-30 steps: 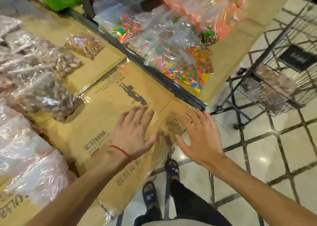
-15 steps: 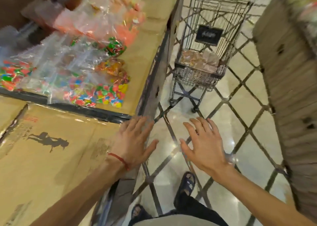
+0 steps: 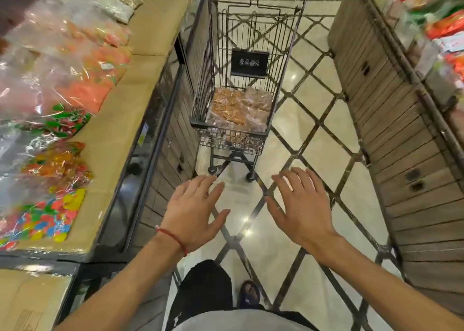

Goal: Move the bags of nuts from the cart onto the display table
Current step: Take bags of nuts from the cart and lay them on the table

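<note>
A dark wire shopping cart [image 3: 200, 62] stands ahead of me in the aisle. Clear bags of brown nuts [image 3: 238, 107] lie in its basket. My left hand [image 3: 193, 212], with a red string at the wrist, is held out over the floor, fingers spread and empty. My right hand [image 3: 301, 210] hovers beside it, also spread and empty. Both hands are short of the cart and touch nothing. The cardboard-covered display table [image 3: 30, 303] shows only as a corner at the lower left.
A table [image 3: 118, 129] along the left carries clear bags of coloured candy [image 3: 47, 210]. A slatted wooden stand [image 3: 406, 134] with packaged goods lines the right side. The shiny tiled floor [image 3: 324, 152] forms a narrow aisle between them.
My view has swung right, from the cardboard table to the aisle. The cart now stands straight ahead and closer. Both hands stayed open and left the table top.
</note>
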Motion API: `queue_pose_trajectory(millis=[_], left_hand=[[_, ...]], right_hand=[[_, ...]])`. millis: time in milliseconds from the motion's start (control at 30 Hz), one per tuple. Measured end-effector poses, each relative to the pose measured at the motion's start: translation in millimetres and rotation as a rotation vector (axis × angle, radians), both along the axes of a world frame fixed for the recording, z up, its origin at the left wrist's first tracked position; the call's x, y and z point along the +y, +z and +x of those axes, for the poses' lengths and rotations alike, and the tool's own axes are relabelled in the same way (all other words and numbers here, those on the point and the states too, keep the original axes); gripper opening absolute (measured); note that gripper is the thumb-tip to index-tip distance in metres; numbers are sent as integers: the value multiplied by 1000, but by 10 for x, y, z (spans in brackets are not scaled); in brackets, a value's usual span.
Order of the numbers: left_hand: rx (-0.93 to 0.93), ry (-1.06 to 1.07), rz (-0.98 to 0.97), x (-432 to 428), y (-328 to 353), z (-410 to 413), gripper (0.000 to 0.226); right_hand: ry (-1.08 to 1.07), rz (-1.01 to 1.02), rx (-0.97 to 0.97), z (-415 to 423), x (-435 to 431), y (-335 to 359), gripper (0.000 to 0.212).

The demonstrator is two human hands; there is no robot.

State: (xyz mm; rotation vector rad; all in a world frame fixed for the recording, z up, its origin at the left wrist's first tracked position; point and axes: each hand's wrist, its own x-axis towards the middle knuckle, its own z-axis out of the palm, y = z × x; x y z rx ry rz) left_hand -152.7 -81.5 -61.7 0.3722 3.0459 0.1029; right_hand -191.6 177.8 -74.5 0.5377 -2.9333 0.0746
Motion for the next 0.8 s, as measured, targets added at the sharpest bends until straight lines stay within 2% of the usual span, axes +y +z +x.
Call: queue_pose_trajectory(millis=[133,300,600,800], left_hand=[[-4,-17,-14,202,-39,-606,59],[7,-44,-12,287,-147,-1558,58],[-8,-31,0,274,-249,-3358,67],[-41,62,8,209,-335,-3996,65]], right_hand=[[-23,9,14,-576,182,-61,48],[-20,-26,31,-1442,209,-168,46],[22,33,31,-3143,108,-112,47],[106,60,-28,-3937,55,-164,47]])
